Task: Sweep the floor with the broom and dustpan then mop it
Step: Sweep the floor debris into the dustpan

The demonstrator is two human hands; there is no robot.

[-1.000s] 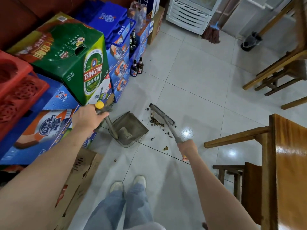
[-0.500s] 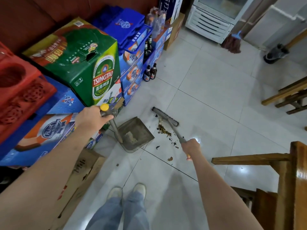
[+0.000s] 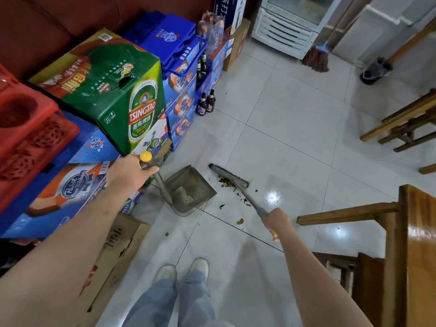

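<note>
A person is standing on a white tiled floor in a storeroom, looking down at both outstretched arms. The left hand is gripping the yellow-capped top of a long grey handle, fingers curled around it, and that handle is running down to a grey dustpan sitting flat on the tiles with a little pale dirt already lying inside. The right hand is clasping the grey handle of a broom, whose dark brush head is resting on the floor just to the right of the dustpan's open mouth. A small heap of brown leaves and scraps is lying against the bristles, between brush and pan, with a few loose bits trailing toward the person's pale shoes. Stacked beer cartons and red crates are lining the left side, with two brown bottles standing on the floor beside them. A mop is leaning by a white fridge at the far end, and wooden tables and benches are crowding the right.
</note>
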